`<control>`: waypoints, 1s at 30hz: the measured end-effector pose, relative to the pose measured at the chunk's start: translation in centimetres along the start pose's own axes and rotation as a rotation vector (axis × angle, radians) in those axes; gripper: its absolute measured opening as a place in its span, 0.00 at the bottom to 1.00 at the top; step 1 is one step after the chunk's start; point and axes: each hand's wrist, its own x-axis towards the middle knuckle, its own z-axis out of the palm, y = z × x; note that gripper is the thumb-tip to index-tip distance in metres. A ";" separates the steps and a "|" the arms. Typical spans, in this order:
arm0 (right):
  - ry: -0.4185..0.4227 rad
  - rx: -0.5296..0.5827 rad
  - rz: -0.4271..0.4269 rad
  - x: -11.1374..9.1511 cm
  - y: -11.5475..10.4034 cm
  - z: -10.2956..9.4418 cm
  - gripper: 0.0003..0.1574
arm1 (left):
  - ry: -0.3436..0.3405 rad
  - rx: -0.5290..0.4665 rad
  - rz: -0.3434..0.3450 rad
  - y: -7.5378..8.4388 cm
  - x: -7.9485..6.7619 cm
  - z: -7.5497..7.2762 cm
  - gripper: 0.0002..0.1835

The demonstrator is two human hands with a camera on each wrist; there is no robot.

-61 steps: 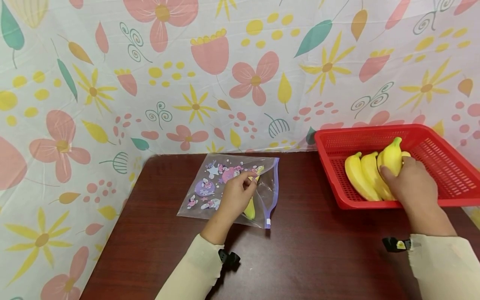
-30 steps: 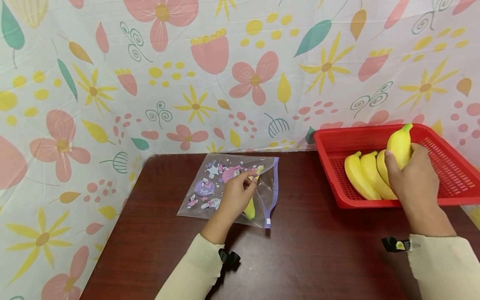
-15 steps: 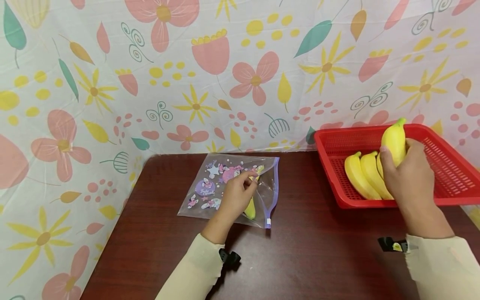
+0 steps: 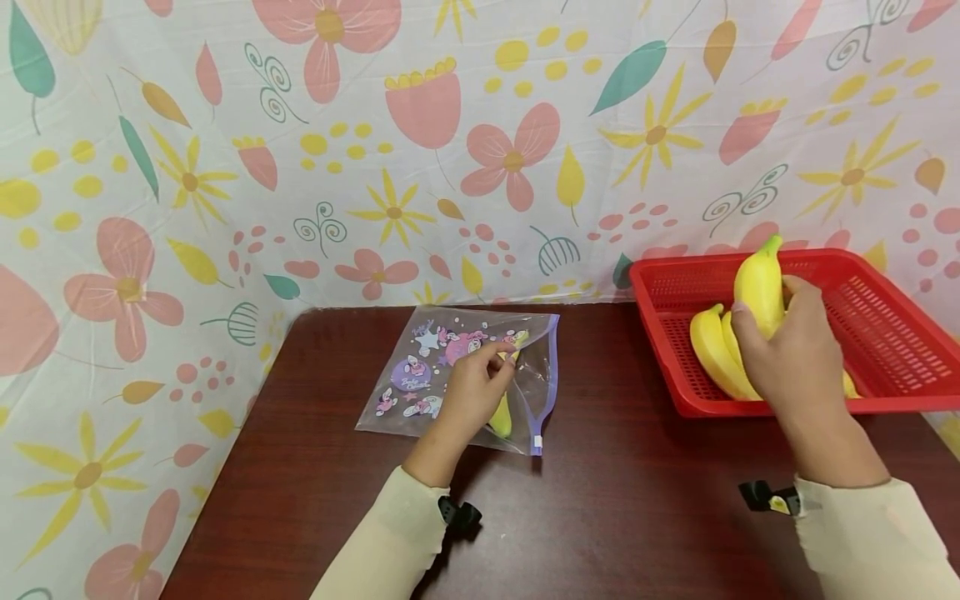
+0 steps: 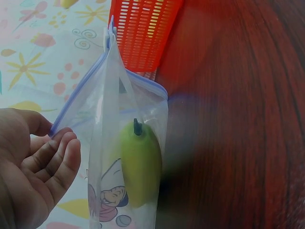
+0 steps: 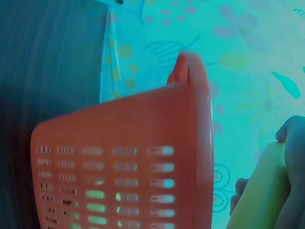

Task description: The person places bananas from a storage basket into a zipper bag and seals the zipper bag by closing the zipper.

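My left hand [image 4: 471,390] pinches the purple zip edge of a clear printed zip bag [image 4: 393,406] that lies on the table. Inside the bag is one banana [image 4: 501,418]; in the left wrist view that banana [image 5: 140,167] shows through the plastic, below the lifted bag opening. With thumb and fingers, my right hand [image 4: 802,358] grips another banana [image 4: 759,287], stem up, above the red basket [image 4: 660,354]. More bananas [image 4: 711,354] lie in the basket, partly hidden by this hand. The right wrist view shows the held banana [image 6: 262,191] beside the basket's rim.
A dark reddish-brown table [image 4: 615,500] carries both bag and basket. Behind and to the left hangs a flower-printed cloth [image 4: 480,208]. The white zip slider [image 4: 537,442] sits at the bag's near corner. Black wrist cameras are strapped near both sleeves.
My right hand has lifted a banana up from the others in the basket and moved it left. The left hand and the bag have stayed in place.
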 end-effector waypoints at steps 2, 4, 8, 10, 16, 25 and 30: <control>0.001 0.006 -0.015 -0.1 -0.2 0.2 0.51 | 0.000 -0.002 -0.001 0.0 0.0 0.0 0.12; -0.003 0.011 -0.031 -0.2 -0.4 0.4 0.51 | 0.001 -0.003 -0.003 0.0 0.0 0.0 0.12; -0.016 0.013 -0.054 -0.5 -0.7 0.7 0.50 | 0.001 -0.002 -0.008 0.0 -0.1 0.0 0.12; -0.028 0.009 -0.056 -0.7 -0.8 0.8 0.50 | 0.002 0.003 -0.008 0.0 -0.1 0.0 0.12; -0.078 0.008 -0.065 -1.2 -1.4 1.3 0.53 | 0.008 0.006 -0.005 -0.1 0.0 0.1 0.12; -0.108 0.024 -0.076 -1.9 -2.4 1.7 0.54 | 0.010 0.002 -0.005 -0.2 0.0 0.2 0.12; -0.128 0.029 -0.092 -2.1 -3.0 2.0 0.54 | 0.010 0.003 0.001 -0.2 0.0 0.1 0.12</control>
